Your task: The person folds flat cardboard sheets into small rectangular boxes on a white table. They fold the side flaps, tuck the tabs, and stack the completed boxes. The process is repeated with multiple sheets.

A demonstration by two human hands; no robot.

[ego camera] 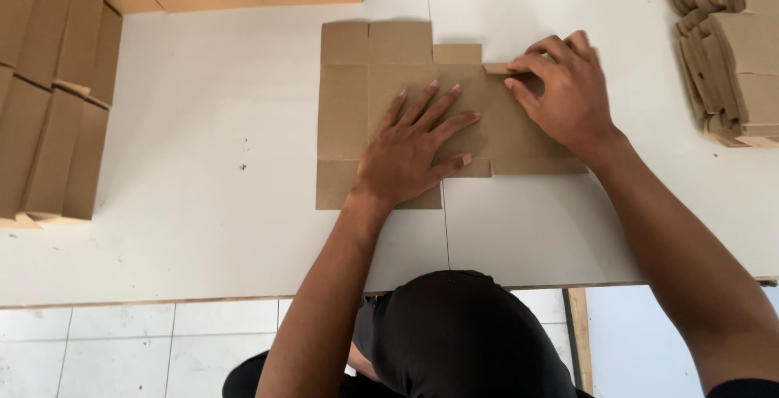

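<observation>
The left hand (414, 154) lay flat, fingers spread, pinning the cardboard blank (345, 114); the right hand (568, 94) pinched a far flap (497, 68), which might crease crooked if the blank slid.

Flat brown cardboard box blank (349, 114), unfolded on white table (203, 122)

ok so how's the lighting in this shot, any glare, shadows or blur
Head view: soft, even light, no glare on the white table; only faint shadows beside the left hand and right hand on the flat cardboard sheet; everything is sharp, without motion blur.
</observation>
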